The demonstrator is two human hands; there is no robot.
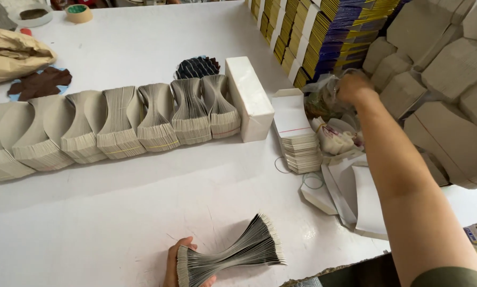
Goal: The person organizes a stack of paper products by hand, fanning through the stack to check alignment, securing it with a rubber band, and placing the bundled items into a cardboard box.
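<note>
Partly cropped, left hand [181, 266] grips card bundle [233, 254].

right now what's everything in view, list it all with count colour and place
banded card bundles: about eight, grey, row across table
white block: one, at the row's right end
white card stack: one, beside block
rubber bands: two loose, table right
plastic bag: one, clear, far right
tape roll: one, tan, top left
stacked cartons: many, grey, right
left hand: holds fanned bundle
right hand: in plastic bag
</note>
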